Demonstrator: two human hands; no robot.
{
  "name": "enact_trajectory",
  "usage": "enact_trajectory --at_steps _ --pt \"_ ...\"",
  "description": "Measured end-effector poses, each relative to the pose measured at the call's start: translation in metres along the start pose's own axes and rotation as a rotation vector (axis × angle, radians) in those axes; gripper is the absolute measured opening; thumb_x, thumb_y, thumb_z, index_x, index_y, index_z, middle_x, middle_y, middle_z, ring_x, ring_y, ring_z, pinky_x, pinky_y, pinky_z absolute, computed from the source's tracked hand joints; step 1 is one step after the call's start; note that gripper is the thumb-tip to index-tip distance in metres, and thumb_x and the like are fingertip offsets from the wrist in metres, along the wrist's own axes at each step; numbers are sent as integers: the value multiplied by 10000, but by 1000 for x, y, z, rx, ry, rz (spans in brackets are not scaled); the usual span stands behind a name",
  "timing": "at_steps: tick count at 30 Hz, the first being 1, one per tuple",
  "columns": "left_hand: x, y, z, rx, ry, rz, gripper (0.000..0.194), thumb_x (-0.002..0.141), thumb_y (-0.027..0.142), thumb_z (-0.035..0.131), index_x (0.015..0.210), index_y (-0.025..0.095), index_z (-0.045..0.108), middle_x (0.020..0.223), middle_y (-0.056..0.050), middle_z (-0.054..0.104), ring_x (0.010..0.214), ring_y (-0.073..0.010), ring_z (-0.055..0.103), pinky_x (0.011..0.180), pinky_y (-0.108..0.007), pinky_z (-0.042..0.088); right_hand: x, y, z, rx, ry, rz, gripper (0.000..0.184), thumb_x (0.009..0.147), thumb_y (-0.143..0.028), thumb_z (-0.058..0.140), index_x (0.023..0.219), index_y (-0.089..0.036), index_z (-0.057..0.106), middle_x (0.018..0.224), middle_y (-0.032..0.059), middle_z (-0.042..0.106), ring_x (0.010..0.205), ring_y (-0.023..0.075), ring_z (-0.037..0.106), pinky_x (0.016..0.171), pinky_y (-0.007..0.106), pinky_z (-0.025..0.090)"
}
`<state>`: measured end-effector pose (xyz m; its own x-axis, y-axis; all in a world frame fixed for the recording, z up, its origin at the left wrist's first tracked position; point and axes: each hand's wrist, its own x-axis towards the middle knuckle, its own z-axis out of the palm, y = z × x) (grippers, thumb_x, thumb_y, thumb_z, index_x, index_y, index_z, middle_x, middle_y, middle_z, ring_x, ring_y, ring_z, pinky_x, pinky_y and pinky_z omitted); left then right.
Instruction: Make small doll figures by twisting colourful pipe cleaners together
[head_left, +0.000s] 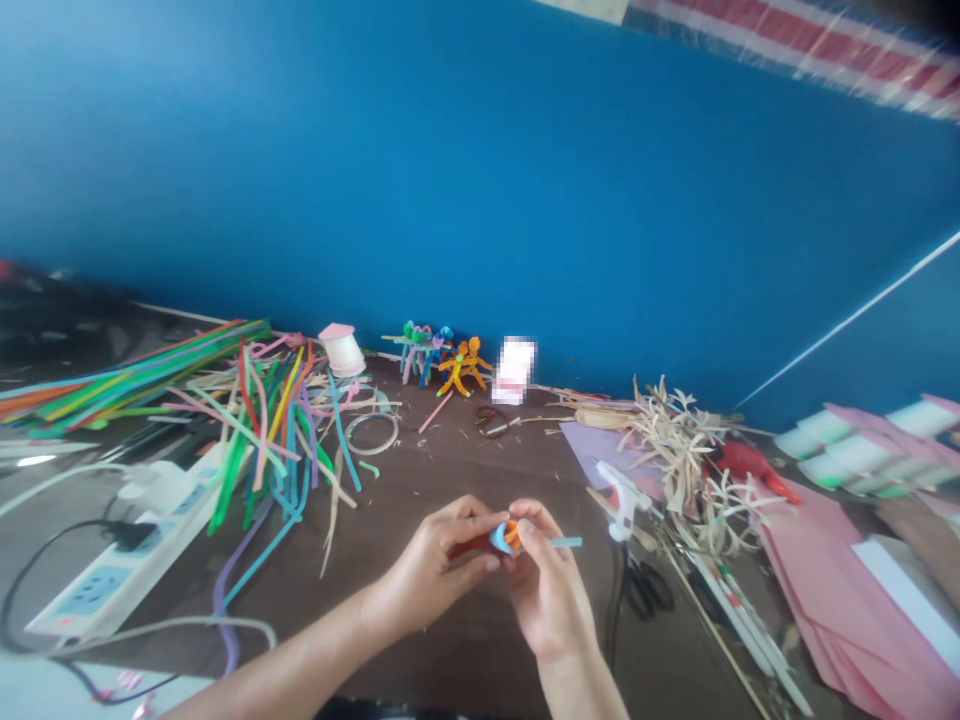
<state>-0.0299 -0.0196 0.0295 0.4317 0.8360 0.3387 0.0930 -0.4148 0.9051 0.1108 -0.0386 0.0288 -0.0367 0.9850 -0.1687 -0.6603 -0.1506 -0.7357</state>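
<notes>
My left hand (pixel 436 562) and my right hand (pixel 551 585) meet above the dark table, fingers pinched around a small coil of light blue and orange pipe cleaner (pixel 500 540). A straight light blue end sticks out to the right, past my right thumb. Fingertips hide part of the coil. Beyond my hands, small pipe cleaner figures in orange (pixel 465 366) and in mixed colours (pixel 424 345) stand near the wall.
Loose pipe cleaners (pixel 262 430) and a white power strip (pixel 127 550) lie on the left. To the right are a white glue gun (pixel 622 500), black-handled scissors (pixel 646 585), dried husk strips (pixel 682 450) and pink sheets (pixel 832 600). A blue wall (pixel 480 200) closes off the back.
</notes>
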Motion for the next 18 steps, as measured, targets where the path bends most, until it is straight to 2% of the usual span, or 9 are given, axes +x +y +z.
enact_trajectory --at_steps 4,18 --pt "3 2 -3 9 -33 -1 303 804 259 522 1090 239 619 793 -50 538 714 -143 528 630 -230 416 -2 -2 0 12 -1 17 179 644 -237 721 780 -194 613 704 -16 569 579 85 495 482 166 364" --pt "0 -1 -2 83 57 0 281 799 270 534 1050 216 646 640 -32 564 581 -121 521 529 -199 387 -3 -1 7 48 -99 69 185 663 -246 710 792 -204 584 675 -25 552 576 88 491 500 182 345"
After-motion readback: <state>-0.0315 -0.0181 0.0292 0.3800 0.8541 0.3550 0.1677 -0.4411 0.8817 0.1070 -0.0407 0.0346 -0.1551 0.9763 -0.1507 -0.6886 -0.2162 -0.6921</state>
